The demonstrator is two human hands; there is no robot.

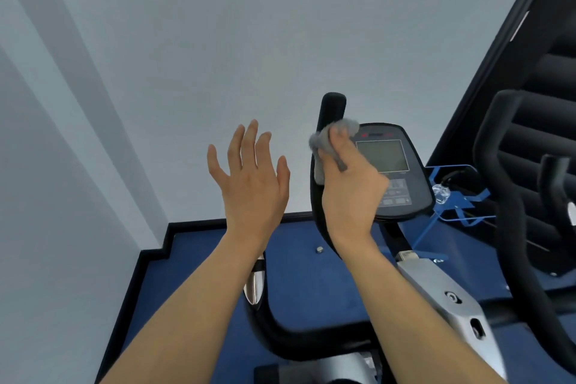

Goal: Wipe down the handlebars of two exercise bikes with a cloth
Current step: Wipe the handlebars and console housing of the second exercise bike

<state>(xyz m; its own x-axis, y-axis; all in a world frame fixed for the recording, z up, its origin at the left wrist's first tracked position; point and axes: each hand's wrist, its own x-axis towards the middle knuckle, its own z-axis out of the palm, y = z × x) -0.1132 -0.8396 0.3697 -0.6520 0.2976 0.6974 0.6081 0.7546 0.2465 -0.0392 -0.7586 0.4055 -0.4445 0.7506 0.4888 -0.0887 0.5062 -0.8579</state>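
Bunched into a grey wad, the cloth (330, 142) is pressed against the black handlebar (333, 109) of the near exercise bike, just left of its console (396, 171). It is gripped by the right hand (350, 188), whose fingers are clenched around it; the lower stretch of the bar is hidden behind that hand and wrist, and only the rounded top end stands clear above the cloth. The left hand (251, 174) is held apart in the air to the left, fingers spread and nothing in it. The console's screen is seen dimly, and its buttons (a blurred cluster below the screen) cannot be read; its left edge is covered by the right hand. A second black handlebar (498, 146), belonging to the other bike, is cut off at the right edge. Between the two, a blue wire holder (458, 193) is partly made out. Blue floor (296, 243) lies below, bordered by a pale wall (156, 72).
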